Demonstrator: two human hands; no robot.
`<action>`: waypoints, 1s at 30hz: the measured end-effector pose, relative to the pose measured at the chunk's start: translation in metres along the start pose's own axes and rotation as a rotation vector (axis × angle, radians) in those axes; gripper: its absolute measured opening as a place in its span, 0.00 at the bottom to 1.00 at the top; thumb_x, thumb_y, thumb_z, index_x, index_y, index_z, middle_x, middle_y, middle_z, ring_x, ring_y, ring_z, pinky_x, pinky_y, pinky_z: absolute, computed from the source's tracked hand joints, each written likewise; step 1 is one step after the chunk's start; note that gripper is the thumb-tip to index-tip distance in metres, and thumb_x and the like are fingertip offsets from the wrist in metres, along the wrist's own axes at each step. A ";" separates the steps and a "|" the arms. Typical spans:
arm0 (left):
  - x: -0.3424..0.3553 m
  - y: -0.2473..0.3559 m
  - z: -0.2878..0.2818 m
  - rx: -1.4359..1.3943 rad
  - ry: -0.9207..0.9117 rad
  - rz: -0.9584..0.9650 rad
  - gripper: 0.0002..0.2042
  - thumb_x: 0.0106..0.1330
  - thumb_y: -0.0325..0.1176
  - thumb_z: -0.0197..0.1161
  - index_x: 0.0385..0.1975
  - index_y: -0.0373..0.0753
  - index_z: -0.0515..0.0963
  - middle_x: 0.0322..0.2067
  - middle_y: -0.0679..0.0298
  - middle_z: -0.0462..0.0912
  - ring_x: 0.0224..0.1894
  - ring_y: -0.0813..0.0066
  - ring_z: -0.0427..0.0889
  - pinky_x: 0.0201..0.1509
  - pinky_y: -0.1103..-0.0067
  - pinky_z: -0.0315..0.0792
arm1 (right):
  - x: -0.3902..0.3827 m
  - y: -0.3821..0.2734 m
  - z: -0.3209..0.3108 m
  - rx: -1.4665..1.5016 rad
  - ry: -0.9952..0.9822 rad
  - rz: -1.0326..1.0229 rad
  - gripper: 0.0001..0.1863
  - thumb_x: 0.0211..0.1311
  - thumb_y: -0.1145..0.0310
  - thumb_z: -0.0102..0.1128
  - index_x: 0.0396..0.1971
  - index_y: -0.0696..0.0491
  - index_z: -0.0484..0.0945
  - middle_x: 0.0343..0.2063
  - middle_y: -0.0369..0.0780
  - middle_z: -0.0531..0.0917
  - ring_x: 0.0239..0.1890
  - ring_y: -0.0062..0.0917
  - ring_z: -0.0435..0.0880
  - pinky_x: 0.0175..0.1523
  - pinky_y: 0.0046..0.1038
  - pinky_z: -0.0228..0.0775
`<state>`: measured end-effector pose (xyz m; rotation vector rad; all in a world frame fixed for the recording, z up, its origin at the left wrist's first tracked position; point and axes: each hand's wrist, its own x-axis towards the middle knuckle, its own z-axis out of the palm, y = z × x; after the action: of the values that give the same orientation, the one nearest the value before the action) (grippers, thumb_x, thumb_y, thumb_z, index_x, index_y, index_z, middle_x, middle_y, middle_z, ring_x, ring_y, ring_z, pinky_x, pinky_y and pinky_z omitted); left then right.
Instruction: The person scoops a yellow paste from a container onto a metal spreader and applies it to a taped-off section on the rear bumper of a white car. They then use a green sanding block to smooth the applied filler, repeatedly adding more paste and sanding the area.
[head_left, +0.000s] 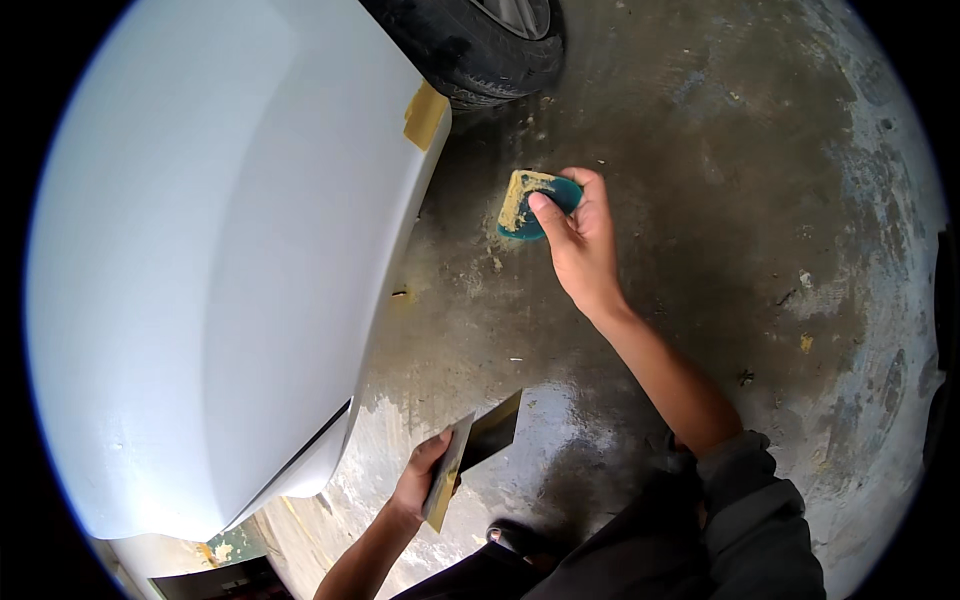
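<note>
A green putty spreader (512, 217) smeared with yellow putty is pinched between the thumb and fingers of my right hand (582, 240). I hold it above the floor, apart from the car. My left hand (425, 475) grips a flat plate (450, 470), greyish with yellow along one side. Beside that plate a dark rectangular piece (495, 430) sticks out; whether the two are joined, I cannot tell. To the left stretches a white car body panel (240, 250). On its corner by the wheel is a yellow patch (426, 116).
A black tyre (505, 75) with a metal rim stands at the top, beyond the panel corner. The concrete floor (700, 170) is stained, with bits of debris. My foot in a dark sandal (515, 537) is at the bottom, near the left hand.
</note>
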<state>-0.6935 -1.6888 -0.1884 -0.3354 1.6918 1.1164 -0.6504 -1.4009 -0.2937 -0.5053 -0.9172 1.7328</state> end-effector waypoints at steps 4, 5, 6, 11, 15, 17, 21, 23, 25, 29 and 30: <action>-0.046 -0.005 -0.050 0.042 0.147 -0.070 0.12 0.66 0.43 0.53 0.30 0.40 0.73 0.12 0.68 0.71 0.06 0.81 0.62 0.09 0.87 0.57 | 0.042 0.025 0.028 0.049 0.043 -0.048 0.09 0.60 0.75 0.53 0.41 0.56 0.71 0.35 0.40 0.78 0.36 0.20 0.77 0.41 0.22 0.69; -0.053 -0.005 -0.060 0.013 0.139 -0.070 0.12 0.66 0.43 0.52 0.30 0.40 0.72 0.12 0.68 0.71 0.06 0.82 0.62 0.09 0.87 0.56 | 0.051 0.033 0.033 0.028 0.039 -0.066 0.08 0.60 0.76 0.53 0.40 0.55 0.73 0.35 0.40 0.79 0.36 0.21 0.78 0.41 0.23 0.69; -0.059 -0.004 -0.068 -0.011 0.127 -0.071 0.12 0.66 0.42 0.52 0.30 0.39 0.72 0.12 0.68 0.70 0.05 0.82 0.61 0.08 0.87 0.56 | 0.060 0.042 0.037 0.026 0.088 -0.105 0.08 0.57 0.78 0.53 0.38 0.56 0.75 0.34 0.40 0.79 0.37 0.23 0.78 0.41 0.24 0.69; -0.053 0.002 -0.067 -0.015 0.178 -0.080 0.14 0.63 0.45 0.55 0.30 0.39 0.72 0.15 0.70 0.71 0.10 0.84 0.64 0.13 0.87 0.57 | 0.088 0.067 0.045 -0.028 0.136 -0.196 0.10 0.57 0.80 0.53 0.39 0.56 0.74 0.33 0.39 0.78 0.36 0.22 0.77 0.39 0.22 0.69; -0.040 -0.013 -0.100 -0.002 0.116 -0.177 0.18 0.60 0.44 0.60 0.38 0.33 0.74 0.25 0.68 0.78 0.24 0.83 0.74 0.29 0.87 0.66 | 0.092 0.059 0.052 -0.066 0.113 -0.187 0.10 0.60 0.79 0.53 0.41 0.57 0.74 0.34 0.36 0.79 0.36 0.13 0.76 0.41 0.16 0.68; -0.030 -0.020 -0.097 -0.003 0.171 -0.172 0.16 0.58 0.42 0.62 0.34 0.33 0.73 0.26 0.64 0.78 0.25 0.79 0.77 0.31 0.84 0.71 | 0.093 0.057 0.057 -0.066 0.104 -0.173 0.10 0.59 0.79 0.54 0.41 0.57 0.74 0.34 0.36 0.79 0.36 0.13 0.76 0.40 0.16 0.68; -0.020 -0.018 -0.110 -0.018 0.131 -0.222 0.15 0.57 0.39 0.64 0.34 0.33 0.73 0.27 0.63 0.78 0.28 0.77 0.78 0.37 0.84 0.72 | 0.104 0.064 0.058 -0.078 0.137 -0.280 0.10 0.57 0.80 0.53 0.39 0.55 0.74 0.34 0.38 0.78 0.34 0.21 0.77 0.34 0.21 0.68; -0.017 -0.016 -0.114 -0.033 0.110 -0.212 0.14 0.57 0.38 0.64 0.33 0.34 0.72 0.27 0.63 0.78 0.29 0.76 0.78 0.37 0.83 0.72 | 0.108 0.069 0.059 -0.083 0.151 -0.332 0.10 0.55 0.80 0.53 0.37 0.54 0.74 0.35 0.38 0.78 0.33 0.25 0.77 0.31 0.24 0.68; -0.016 -0.019 -0.121 -0.069 0.082 -0.189 0.14 0.57 0.38 0.64 0.32 0.34 0.72 0.28 0.62 0.78 0.29 0.75 0.78 0.38 0.82 0.72 | 0.107 0.070 0.063 -0.073 0.149 -0.334 0.10 0.55 0.81 0.53 0.37 0.54 0.75 0.34 0.38 0.78 0.33 0.26 0.77 0.31 0.24 0.68; -0.015 -0.021 -0.130 -0.048 0.083 -0.145 0.13 0.58 0.38 0.63 0.33 0.34 0.73 0.27 0.63 0.78 0.30 0.76 0.77 0.37 0.81 0.71 | 0.103 0.072 0.069 -0.152 0.190 -0.435 0.10 0.54 0.82 0.53 0.36 0.54 0.75 0.33 0.38 0.79 0.32 0.26 0.77 0.31 0.23 0.68; -0.014 -0.021 -0.130 -0.023 0.094 -0.140 0.13 0.59 0.39 0.62 0.33 0.34 0.74 0.27 0.64 0.78 0.28 0.78 0.76 0.35 0.83 0.69 | 0.100 0.067 0.071 -0.161 0.201 -0.420 0.10 0.54 0.82 0.53 0.36 0.55 0.75 0.33 0.38 0.79 0.32 0.26 0.78 0.30 0.23 0.67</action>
<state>-0.7510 -1.8077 -0.1830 -0.5197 1.7104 1.0317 -0.7765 -1.3414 -0.2918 -0.5369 -0.9440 1.2136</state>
